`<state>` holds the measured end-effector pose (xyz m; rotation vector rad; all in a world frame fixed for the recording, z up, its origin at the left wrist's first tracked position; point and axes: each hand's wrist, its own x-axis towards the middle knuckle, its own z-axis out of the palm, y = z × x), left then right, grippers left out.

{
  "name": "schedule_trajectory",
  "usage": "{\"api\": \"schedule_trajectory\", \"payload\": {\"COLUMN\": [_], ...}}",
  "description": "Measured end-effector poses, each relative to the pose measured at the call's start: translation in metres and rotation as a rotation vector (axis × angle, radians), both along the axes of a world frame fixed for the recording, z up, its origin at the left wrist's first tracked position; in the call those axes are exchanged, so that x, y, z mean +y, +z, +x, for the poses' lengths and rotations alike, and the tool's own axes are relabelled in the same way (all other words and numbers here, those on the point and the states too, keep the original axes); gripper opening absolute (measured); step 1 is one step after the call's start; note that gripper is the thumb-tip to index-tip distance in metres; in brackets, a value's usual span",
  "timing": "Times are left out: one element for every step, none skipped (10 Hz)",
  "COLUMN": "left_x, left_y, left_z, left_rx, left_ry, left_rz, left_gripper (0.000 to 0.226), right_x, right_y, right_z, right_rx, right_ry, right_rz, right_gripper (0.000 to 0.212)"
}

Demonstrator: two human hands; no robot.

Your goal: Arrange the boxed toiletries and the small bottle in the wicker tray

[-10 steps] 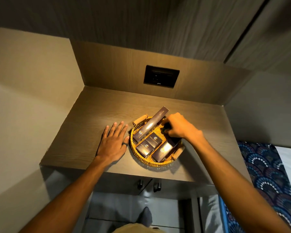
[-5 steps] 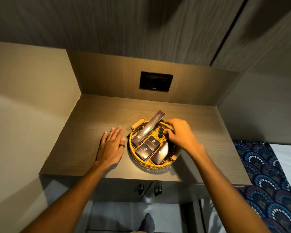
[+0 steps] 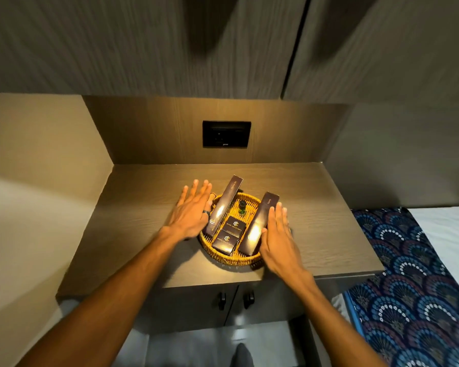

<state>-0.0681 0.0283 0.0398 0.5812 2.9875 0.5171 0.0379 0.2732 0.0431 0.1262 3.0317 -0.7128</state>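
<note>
- Head view: the wicker tray (image 3: 224, 258) sits on the wooden shelf (image 3: 316, 229) close to its front edge, about midway between the side walls.
- Inside it lie two long boxes, the left long box (image 3: 227, 201) and the right long box (image 3: 263, 223), both angled so their far ends stick out over the tray's back rim.
- Between them, two small boxes (image 3: 231, 234) lie one behind the other, and the small bottle (image 3: 242, 206) stands upright behind those.
- Left hand (image 3: 192, 213) is spread flat, empty, at the tray's left rim.
- Right hand (image 3: 277, 234) has fingers straight and close together, empty, along the outer side of the right long box.
- Everything seems placed; the step looks like final squaring-up. Next would be a gentle inward nudge of both long boxes without tipping the bottle.
</note>
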Motion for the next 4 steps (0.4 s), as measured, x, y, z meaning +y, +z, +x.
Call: {"api": "schedule_trajectory", "payload": {"left_x": [0.005,0.008,0.012,0.015], "left_y": [-0.005,-0.008,-0.006,-0.006], "left_z": [0.025,0.038,0.052,0.056], "left_rx": [0.071,0.085,0.063,0.052], "left_ry": [0.100,0.185,0.285,0.360], "left_rz": [0.000,-0.052,-0.095,-0.084], "left_gripper": [0.058,0.059,0.061,0.064], "right_x": [0.018,0.026,0.027,0.026], "right_y": [0.001,0.003,0.009,0.011], "right_z": [-0.012,-0.022,-0.036,-0.047], "right_rx": [-0.007,-0.022,-0.022,-0.019], "right_ry": [0.106,0.190,0.292,0.321], "right_rz": [0.000,0.005,0.025,0.033], "right_gripper": [0.063,0.063,0.063,0.064]}}
